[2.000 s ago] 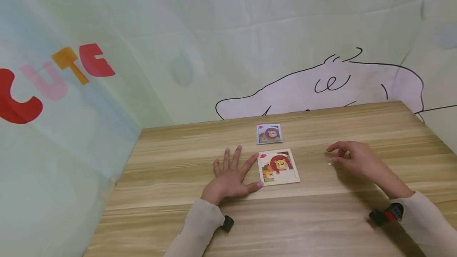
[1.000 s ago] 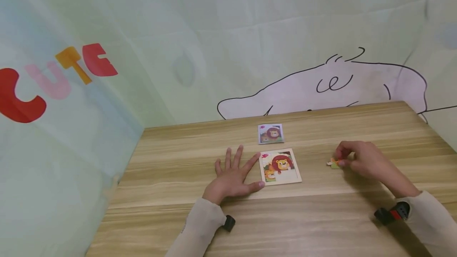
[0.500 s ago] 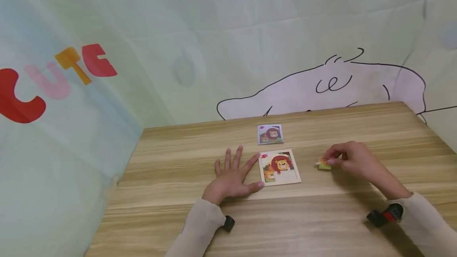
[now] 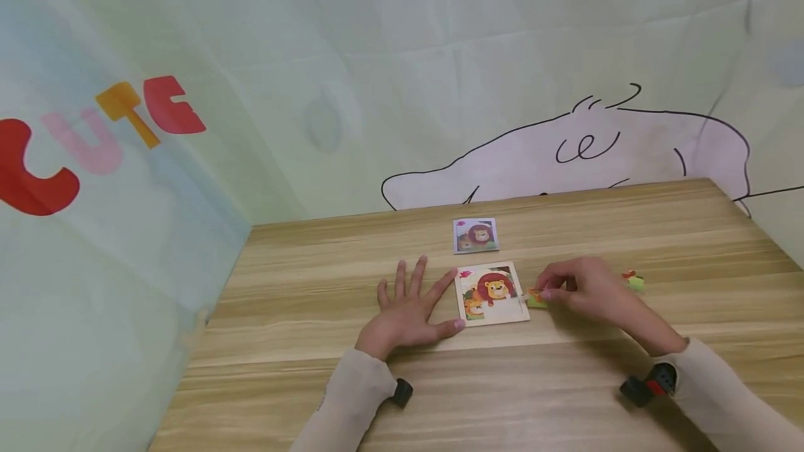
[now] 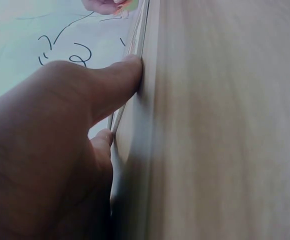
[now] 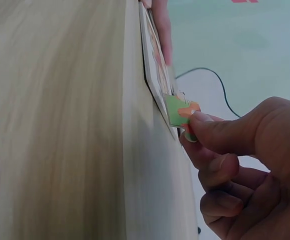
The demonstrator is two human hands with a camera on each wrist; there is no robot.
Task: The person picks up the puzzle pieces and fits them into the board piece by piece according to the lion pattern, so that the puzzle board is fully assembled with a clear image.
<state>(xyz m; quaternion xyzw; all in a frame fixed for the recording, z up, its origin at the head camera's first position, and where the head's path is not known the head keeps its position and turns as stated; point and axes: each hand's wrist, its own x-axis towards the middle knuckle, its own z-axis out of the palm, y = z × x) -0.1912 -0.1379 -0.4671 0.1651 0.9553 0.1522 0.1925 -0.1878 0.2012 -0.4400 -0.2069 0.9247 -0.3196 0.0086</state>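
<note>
A square puzzle board (image 4: pixel 526 316) with a lion picture lies on the table, bare at its lower right part. My left hand (image 4: pixel 405 319) is spread flat beside it, with thumb and index fingertip touching its left edge. Between thumb and fingers my right hand (image 4: pixel 587 291) pinches a green and orange puzzle piece (image 4: pixel 536 298) at the board's right edge. In the right wrist view the same puzzle piece (image 6: pixel 177 111) shows its green face and a rounded knob. Its far end overlaps the board's edge there; whether it touches is unclear.
Behind the board lies a small lion picture card (image 4: pixel 475 236). Another green and red puzzle piece (image 4: pixel 634 280) rests on the wooden table (image 4: pixel 502 396), right of my right hand. A printed cloth (image 4: pixel 352 89) hangs behind and left of the table.
My right hand has picked up a puzzle piece and carried it left to the board's edge. Another piece shows where the hand was. My left hand stays in place.
</note>
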